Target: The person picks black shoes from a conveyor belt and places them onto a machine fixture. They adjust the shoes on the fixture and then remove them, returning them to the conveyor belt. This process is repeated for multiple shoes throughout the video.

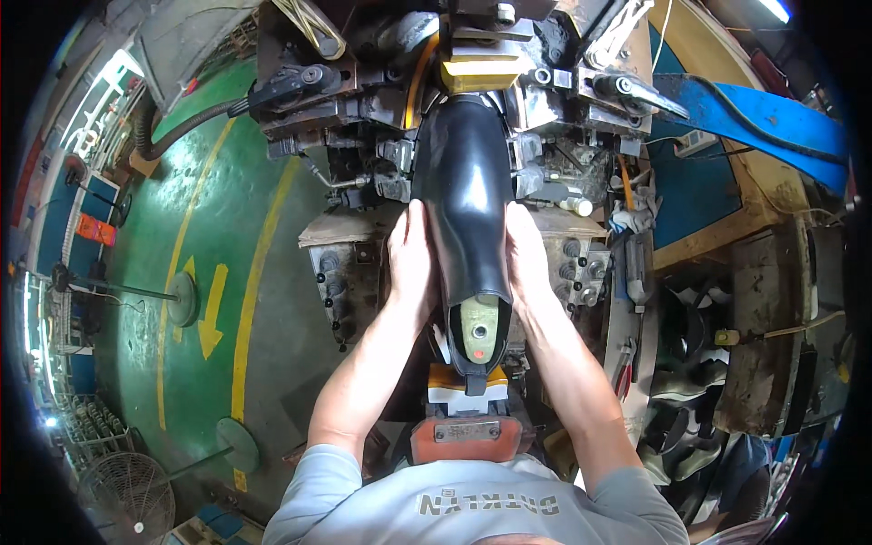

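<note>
Both hands on black boot upper (463, 195) in machine (472, 82): L grip (413, 259) grasping left side, R grip (527, 259) grasping right.

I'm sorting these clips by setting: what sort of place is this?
Most likely a shoe factory floor. Both hands, left hand and right hand, press a glossy black leather shoe upper into a heavy greasy metal machine, beside a green painted floor with yellow lines.

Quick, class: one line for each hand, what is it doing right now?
Left hand: pressed flat against the left side of the black shoe upper on the machine.
Right hand: pressed flat against its right side.
</note>
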`<control>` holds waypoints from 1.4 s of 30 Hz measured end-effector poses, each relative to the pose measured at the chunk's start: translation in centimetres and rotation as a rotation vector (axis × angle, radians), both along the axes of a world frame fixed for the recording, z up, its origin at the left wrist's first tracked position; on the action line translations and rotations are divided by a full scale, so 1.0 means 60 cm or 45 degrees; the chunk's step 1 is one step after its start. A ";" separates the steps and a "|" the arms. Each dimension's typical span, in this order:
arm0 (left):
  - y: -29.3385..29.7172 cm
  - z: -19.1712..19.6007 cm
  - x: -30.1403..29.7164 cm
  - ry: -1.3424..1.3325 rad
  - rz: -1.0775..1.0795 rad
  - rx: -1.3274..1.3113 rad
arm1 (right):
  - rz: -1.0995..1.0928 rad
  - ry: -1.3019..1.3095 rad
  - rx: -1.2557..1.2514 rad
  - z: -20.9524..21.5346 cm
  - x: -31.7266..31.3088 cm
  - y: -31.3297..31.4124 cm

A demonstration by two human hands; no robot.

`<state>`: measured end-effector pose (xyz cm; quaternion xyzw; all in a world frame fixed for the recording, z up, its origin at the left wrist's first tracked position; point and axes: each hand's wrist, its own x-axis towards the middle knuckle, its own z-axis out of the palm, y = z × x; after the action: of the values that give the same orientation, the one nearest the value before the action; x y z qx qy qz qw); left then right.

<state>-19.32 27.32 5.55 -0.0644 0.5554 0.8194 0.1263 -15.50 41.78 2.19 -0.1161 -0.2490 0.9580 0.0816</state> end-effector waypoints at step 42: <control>0.015 -0.038 -0.002 -0.098 0.354 0.052 | -0.036 -0.281 0.518 0.048 -0.007 -0.009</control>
<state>-19.42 28.22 3.25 -0.1697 0.5192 0.8369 0.0339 -15.89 41.25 5.09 -0.2048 -0.4429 0.8683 0.0890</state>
